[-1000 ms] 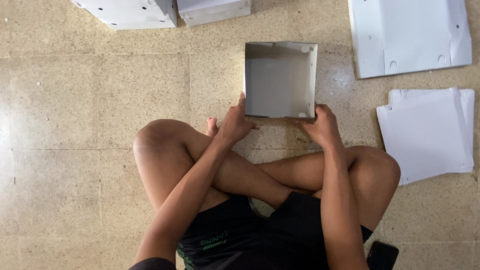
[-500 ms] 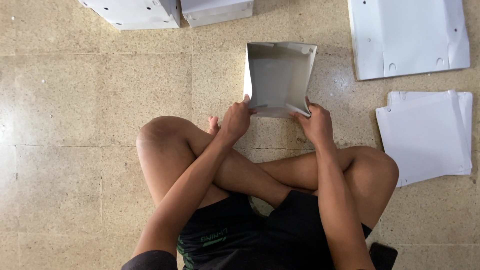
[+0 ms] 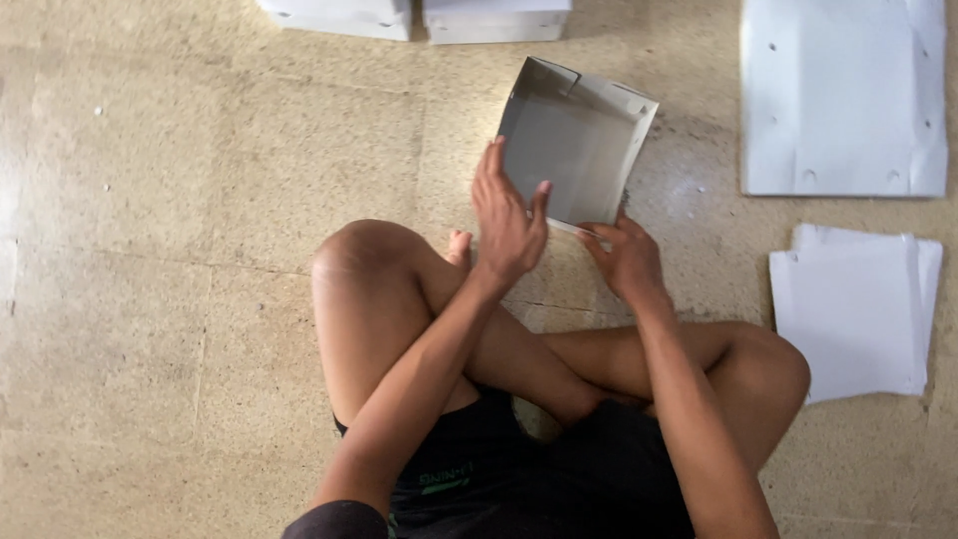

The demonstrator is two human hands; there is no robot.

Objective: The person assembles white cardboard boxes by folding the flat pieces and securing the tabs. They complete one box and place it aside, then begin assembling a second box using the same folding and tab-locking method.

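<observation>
we see the box [image 3: 574, 150] tilted at twelve o'clock from both hands; right hand [image 3: 624, 262] pinches its near edge, left hand [image 3: 507, 222] spread flat, released, against its left wall.

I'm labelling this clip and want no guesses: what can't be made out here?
- Head view: near edge of the grey open box, covered by the left hand and right hand.
- Finished white boxes, cut off by the top edge.
- Flat white sheet, cut off at top.
- Right hand's fingertips, tucked at the box edge.
</observation>
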